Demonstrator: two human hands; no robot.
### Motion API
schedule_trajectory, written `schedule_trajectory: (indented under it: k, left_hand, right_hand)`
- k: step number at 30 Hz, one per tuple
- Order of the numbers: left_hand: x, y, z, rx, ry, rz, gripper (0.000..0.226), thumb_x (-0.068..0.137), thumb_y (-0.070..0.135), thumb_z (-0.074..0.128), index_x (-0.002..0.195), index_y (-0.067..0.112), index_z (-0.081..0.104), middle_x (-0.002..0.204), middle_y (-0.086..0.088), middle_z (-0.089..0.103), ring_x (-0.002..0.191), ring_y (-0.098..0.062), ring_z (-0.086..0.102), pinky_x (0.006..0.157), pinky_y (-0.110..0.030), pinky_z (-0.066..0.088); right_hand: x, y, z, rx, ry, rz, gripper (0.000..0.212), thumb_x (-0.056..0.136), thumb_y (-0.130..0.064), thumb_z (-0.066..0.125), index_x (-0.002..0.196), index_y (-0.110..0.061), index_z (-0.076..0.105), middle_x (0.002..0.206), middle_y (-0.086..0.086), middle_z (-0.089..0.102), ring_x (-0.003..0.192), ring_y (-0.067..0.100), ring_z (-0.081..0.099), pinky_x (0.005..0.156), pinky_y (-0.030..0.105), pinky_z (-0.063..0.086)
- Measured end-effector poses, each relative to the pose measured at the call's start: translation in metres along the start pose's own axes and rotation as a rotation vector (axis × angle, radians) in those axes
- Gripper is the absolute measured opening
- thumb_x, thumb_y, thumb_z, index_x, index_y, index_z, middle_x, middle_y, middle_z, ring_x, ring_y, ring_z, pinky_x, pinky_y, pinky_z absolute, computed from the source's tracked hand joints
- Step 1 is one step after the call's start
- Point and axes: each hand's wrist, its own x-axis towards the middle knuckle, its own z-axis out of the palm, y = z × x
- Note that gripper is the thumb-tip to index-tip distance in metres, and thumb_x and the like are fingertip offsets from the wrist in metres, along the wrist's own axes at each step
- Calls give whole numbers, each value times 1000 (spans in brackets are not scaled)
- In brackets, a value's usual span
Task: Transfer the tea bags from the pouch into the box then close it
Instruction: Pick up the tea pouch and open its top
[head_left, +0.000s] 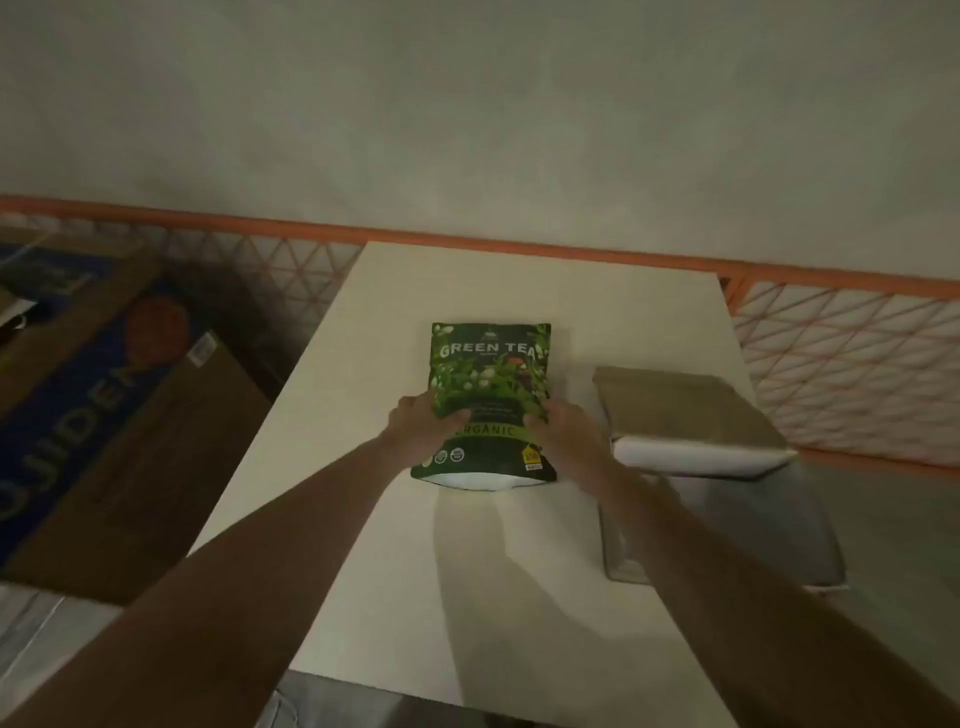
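A green pouch printed "GREEN TEA" and "ORGANIC" is at the middle of the white table, its white base toward me. My left hand grips its left edge and my right hand grips its right edge, thumbs on the front. To the right lies a flat box with a tan lid and white sides, closed, overhanging the table's right edge. No tea bags are visible.
A large cardboard carton with blue print stands on the floor at the left. An orange lattice fence runs behind the table against a pale wall. The light is dim.
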Motion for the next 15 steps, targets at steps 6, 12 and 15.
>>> schedule_trajectory:
  k: [6,12,15]
  left_hand:
    - [23,-26,20,-111,-56,-138,82,90,54,64,153,15,29,150,-19,36,139,-39,36,112,-48,34]
    - [40,-38,33,-424,-109,-146,110,59,73,72,145,14,40,142,-14,52,125,-34,55,105,-46,47]
    - [50,-41,37,-551,-86,-124,119,46,79,77,141,15,45,136,-10,60,118,-30,61,100,-46,52]
  right_hand:
    - [-5,11,28,162,-15,184,50,97,-42,51,137,-13,47,128,11,56,115,28,55,83,29,41]
    - [2,11,41,236,59,243,56,95,-43,55,140,-15,41,129,8,56,117,27,55,86,30,43]
    - [8,9,45,351,47,265,55,95,-38,58,142,-16,40,133,6,55,121,24,53,100,38,46]
